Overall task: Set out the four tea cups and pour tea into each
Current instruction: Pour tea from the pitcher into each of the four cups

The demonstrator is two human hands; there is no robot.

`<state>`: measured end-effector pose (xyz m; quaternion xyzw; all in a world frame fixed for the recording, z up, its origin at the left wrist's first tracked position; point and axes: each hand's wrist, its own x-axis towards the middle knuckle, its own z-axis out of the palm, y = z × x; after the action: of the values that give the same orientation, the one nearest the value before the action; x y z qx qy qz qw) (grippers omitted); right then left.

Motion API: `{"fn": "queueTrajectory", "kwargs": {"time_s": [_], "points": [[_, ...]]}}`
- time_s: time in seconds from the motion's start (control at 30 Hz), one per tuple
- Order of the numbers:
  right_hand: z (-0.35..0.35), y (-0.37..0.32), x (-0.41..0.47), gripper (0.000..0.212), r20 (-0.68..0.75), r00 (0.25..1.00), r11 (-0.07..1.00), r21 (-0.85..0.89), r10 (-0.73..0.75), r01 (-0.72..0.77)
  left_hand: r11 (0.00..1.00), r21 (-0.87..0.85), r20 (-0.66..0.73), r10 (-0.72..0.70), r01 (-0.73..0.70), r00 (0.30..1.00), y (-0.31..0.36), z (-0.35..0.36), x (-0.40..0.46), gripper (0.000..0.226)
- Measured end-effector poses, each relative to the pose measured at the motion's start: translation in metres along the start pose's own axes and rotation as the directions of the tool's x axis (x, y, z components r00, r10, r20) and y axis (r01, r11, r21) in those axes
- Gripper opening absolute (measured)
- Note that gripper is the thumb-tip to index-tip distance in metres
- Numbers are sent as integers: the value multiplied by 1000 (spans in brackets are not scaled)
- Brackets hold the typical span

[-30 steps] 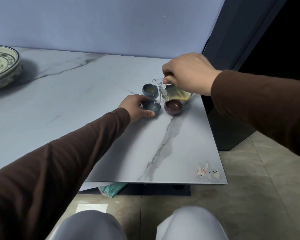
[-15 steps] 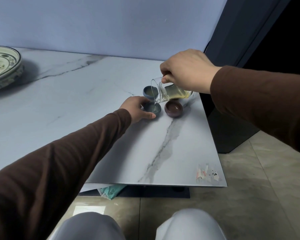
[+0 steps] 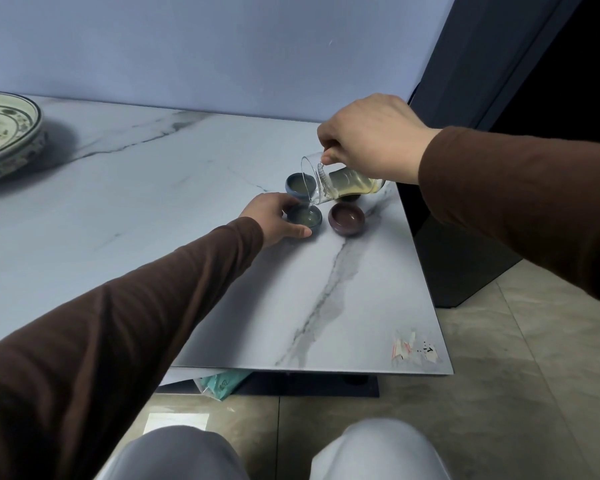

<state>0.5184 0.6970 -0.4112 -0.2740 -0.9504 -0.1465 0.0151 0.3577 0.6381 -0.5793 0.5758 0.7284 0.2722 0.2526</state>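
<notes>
A clear glass pitcher (image 3: 342, 183) of pale yellow tea is tipped almost on its side above a group of small tea cups near the far right corner of a white marble-look table (image 3: 187, 202). Its open mouth points left and down, and a thin stream runs from the lip into the near blue-grey cup (image 3: 305, 216) directly below. That cup already shows a pale pool of liquid.

The right hand (image 3: 371, 136) grips the pitcher from above, fingers curled tightly around its upper edge or handle; the hand covers that part, so the exact hold is hard to make out. The left hand (image 3: 274, 220) steadies the near blue-grey cup, thumb and fingers curved around its left side and touching it; the fingertips behind the cup are hidden.

Just behind it stands a second blue-grey cup (image 3: 297, 184), also holding pale liquid, partly seen through the pitcher's rim. To the right of the near cup, close but not touching, sits a dark brown cup (image 3: 347, 219); whether it holds tea cannot be told. A fourth dark cup (image 3: 350, 198) is almost wholly hidden beneath the pitcher.

Both arms wear brown sleeves. At the far left, a painted ceramic plate (image 3: 4, 133) is cut off by the edge. A torn sticker (image 3: 413, 348) marks the table's near right corner. Grey-clad knees (image 3: 378, 448) show below.
</notes>
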Motion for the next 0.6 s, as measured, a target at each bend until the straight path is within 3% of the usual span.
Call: {"fn": "queueTrajectory", "kwargs": {"time_s": [0.23, 0.4, 0.5, 0.6], "points": [[6, 5, -2, 19, -40, 999, 999, 28, 19, -18, 1000, -2, 1, -1, 1, 1000, -1, 0, -1, 61], [24, 24, -20, 21, -38, 985, 967, 202, 166, -155, 1000, 5, 0, -8, 8, 1000, 2, -1, -3, 60], [40, 38, -36, 23, 17, 949, 882, 364, 315, -299, 1000, 19, 8, 7, -7, 1000, 4, -2, -4, 60], [52, 51, -51, 25, 84, 880, 695, 580, 467, -424, 999, 32, 28, 11, -12, 1000, 6, -5, -4, 71]]}}
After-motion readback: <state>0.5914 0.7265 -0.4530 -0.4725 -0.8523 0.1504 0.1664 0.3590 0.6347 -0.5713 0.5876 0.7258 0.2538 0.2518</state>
